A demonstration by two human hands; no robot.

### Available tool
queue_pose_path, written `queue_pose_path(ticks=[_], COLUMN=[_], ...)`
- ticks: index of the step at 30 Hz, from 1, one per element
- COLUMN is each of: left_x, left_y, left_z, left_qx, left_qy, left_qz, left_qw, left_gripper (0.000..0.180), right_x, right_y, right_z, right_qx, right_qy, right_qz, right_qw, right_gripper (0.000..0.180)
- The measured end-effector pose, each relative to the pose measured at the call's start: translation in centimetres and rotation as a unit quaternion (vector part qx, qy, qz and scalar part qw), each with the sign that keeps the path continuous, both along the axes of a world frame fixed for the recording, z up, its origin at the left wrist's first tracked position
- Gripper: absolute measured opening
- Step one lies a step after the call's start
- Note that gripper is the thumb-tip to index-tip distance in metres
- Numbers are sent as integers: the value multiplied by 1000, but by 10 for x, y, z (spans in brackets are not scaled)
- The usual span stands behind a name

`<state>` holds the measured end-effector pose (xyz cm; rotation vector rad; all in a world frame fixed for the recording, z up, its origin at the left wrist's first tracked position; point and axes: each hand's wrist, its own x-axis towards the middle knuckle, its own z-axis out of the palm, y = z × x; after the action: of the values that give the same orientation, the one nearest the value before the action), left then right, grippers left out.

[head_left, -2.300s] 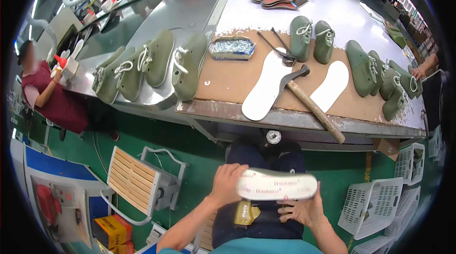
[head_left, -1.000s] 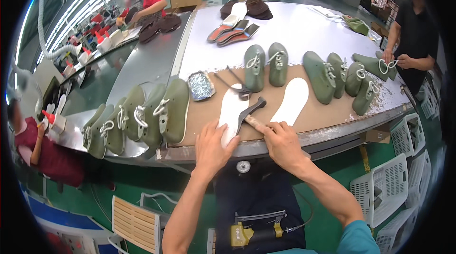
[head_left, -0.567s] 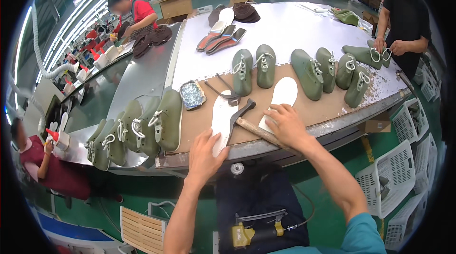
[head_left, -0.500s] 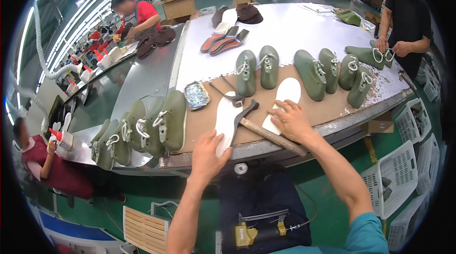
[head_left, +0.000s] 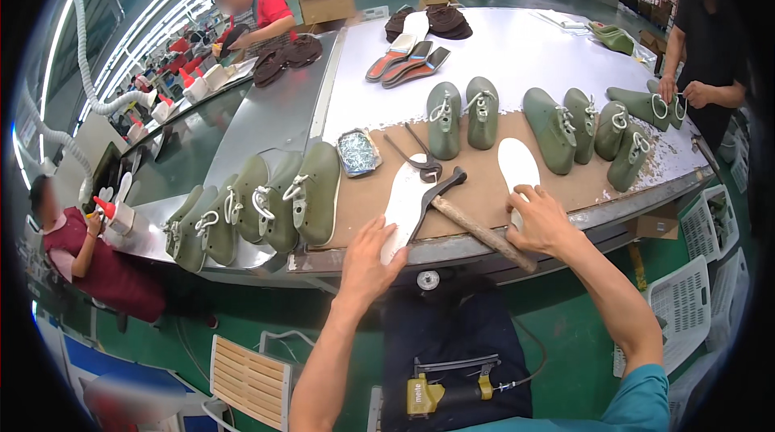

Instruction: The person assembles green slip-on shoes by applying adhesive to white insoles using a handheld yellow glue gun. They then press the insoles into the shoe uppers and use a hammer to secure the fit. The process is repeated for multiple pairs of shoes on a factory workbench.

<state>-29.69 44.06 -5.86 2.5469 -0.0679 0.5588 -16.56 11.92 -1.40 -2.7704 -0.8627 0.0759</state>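
My left hand [head_left: 369,258] grips the near end of a white insole [head_left: 401,198] lying on the brown board, thumb on one edge and fingers on the other. Against that insole's right side lies a hammer [head_left: 484,230] with a dark curved head and a wooden handle reaching past the table edge. Dark pincers [head_left: 424,164] rest over the insole's far part. My right hand [head_left: 539,220] has its fingers closed on the near end of a second white insole [head_left: 517,164], its far end pointing away on the board. The covered ends of both insoles are hidden.
Green shoe lasts with white cord [head_left: 316,194] stand at left; several more [head_left: 483,113] stand beyond the insoles. A small tray of nails [head_left: 358,152] sits between. Co-workers stand at the left and far right. White crates [head_left: 678,303] are at lower right.
My right hand has shifted right and gone from lying spread on its insole to closing on the near end, which has swung right. My left hand keeps its hold; the view has shifted slightly.
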Motion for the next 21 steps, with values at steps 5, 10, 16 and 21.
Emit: queue_pose_path(ticks=[5,10,16,21], left_x=[6,10,-21,-54], left_y=[-13,-7,23,15], left_z=[2,9,78,93], left_qx=[119,236,235,179], left_qy=[-27,-58,9,-53], left_qz=[8,-24,8,66], left_qw=[992,970,972,980], left_gripper=[48,33,25,38], right_x=[-19,-38,-38,-40], right_y=[-46,-64,-83,-80], right_z=[-15,1,-13,-20], right_qx=[-22,1,-16,29], right_qy=[-59,-27,-48,-92], right_qz=[7,-11,-1,-14], right_qw=[998,1000,999,995], right_gripper=[50,63,64,60])
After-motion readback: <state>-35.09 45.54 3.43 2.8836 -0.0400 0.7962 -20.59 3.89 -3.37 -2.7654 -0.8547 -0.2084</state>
